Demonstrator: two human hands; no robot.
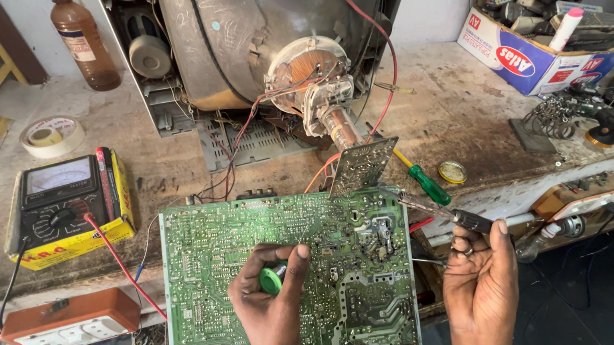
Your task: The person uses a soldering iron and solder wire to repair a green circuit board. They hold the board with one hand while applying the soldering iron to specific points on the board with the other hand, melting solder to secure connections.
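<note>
Two hands over green circuit board (287, 281), tilted at table (161, 170) edge | left hand (270, 308) clamped on green-capped tool (271, 280), tip hidden | right hand (481, 276) gripping soldering iron (443, 213), tip at board's right edge | board's lower edge cut off

An opened tube television (254, 34) stands at the back of the workbench (161, 170), its bare picture tube and red wiring facing out, with a brown bottle (84, 42) to its left and a roll of white tape (52, 137) nearer the edge. A black analogue multimeter (62, 203) rests on a yellow box (a red lead trails from it), above an orange-topped power strip (70, 322). To the right lie a green-handled screwdriver (421, 178), a small round tin (452, 173) and a cardboard box of remote controls (536, 24).
</note>
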